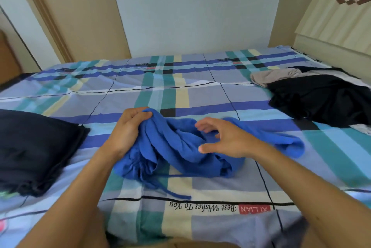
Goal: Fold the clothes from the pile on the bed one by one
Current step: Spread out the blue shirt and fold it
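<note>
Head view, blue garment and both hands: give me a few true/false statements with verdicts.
1. The left hand has its grip on the blue garment. True.
2. The right hand pinches the drawstring. False: its fingers are spread open over the garment, and the drawstring lies loose on the bed.
3. The blue garment lies folded flat. False: it is bunched up in ridges.
4. A pile of dark clothes lies on the right of the bed. True.
</note>
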Demonstrator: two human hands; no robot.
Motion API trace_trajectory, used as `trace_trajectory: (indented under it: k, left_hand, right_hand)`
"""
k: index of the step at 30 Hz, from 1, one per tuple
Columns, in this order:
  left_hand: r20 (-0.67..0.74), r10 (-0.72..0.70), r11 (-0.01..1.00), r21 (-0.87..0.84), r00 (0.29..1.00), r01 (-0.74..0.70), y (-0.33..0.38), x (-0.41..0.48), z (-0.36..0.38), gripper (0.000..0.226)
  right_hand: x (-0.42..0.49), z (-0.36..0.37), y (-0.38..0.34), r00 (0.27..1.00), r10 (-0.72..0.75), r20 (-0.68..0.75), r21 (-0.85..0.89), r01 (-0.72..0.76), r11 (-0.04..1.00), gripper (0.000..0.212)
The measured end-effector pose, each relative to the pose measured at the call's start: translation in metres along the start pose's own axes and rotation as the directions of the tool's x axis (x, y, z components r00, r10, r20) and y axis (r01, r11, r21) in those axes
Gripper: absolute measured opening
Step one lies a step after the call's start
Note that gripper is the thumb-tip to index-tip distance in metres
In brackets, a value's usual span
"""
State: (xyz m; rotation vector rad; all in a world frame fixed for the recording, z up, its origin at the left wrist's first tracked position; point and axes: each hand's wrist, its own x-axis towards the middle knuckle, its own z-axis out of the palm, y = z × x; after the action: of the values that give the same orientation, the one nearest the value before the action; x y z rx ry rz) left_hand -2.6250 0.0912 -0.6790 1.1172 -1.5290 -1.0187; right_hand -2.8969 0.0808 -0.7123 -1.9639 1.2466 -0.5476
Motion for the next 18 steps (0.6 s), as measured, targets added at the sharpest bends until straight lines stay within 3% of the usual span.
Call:
trace_trajectory:
  k: [2, 4, 5, 7, 8, 9, 10, 11, 15, 18]
  left_hand:
    - [0.031, 0.014, 0.999, -0.035, 0.999, -0.013, 0.003, -0.001, 0.001, 0.037]
    - [0.046, 0.035, 0.999, -0.001, 0.998, -0.035, 0.008, -0.001, -0.003, 0.030]
    - [0.051, 0.044, 0.998, 0.050, 0.998, -0.047, 0.011, 0.001, -0.006, 0.030]
    - [0.058, 0.052, 0.947, 0.313, 0.997, -0.068, 0.015, 0.011, -0.021, 0.030]
    - [0.062, 0.044, 0.847, 0.527, 0.997, -0.070, 0.016, 0.016, -0.030, 0.029]
    - [0.056, 0.043, 0.684, 0.726, 0.997, -0.071, 0.017, 0.019, -0.037, 0.027]
    - [0.052, 0.058, 0.544, 0.836, 0.997, -0.076, 0.019, 0.020, -0.040, 0.026]
    - [0.086, 0.079, 0.510, 0.853, 0.993, -0.114, 0.021, 0.016, -0.037, 0.030]
    - [0.340, 0.111, 0.759, 0.578, 0.934, -0.300, 0.036, -0.003, 0.027, 0.061]
    - [0.330, 0.198, 0.805, 0.482, 0.923, -0.345, 0.034, 0.008, 0.053, 0.035]
  right_hand:
    - [0.004, 0.021, 0.000, 0.998, -0.002, 0.063, -0.104, 0.009, 0.995, 0.062]
    - [0.006, 0.032, 0.001, 0.998, 0.004, 0.070, -0.186, 0.009, 0.982, 0.039]
    - [0.005, 0.033, 0.002, 0.997, 0.003, 0.072, -0.183, 0.010, 0.983, 0.026]
    - [0.003, 0.026, -0.003, 0.998, -0.016, 0.061, -0.129, 0.024, 0.991, 0.031]
    - [0.002, 0.020, -0.007, 0.999, -0.038, 0.008, -0.086, 0.039, 0.996, 0.035]
    - [0.001, 0.013, -0.012, 0.995, -0.067, -0.080, -0.039, 0.064, 0.997, 0.036]
    - [0.001, 0.006, -0.019, 0.982, -0.096, -0.165, 0.038, 0.104, 0.994, 0.038]
    - [0.000, 0.001, -0.026, 0.965, -0.126, -0.229, 0.136, 0.160, 0.978, 0.042]
    - [-0.005, 0.002, -0.054, 0.925, -0.236, -0.297, 0.488, 0.360, 0.795, 0.039]
    - [-0.005, 0.004, -0.061, 0.908, -0.223, -0.353, 0.606, 0.404, 0.685, 0.041]
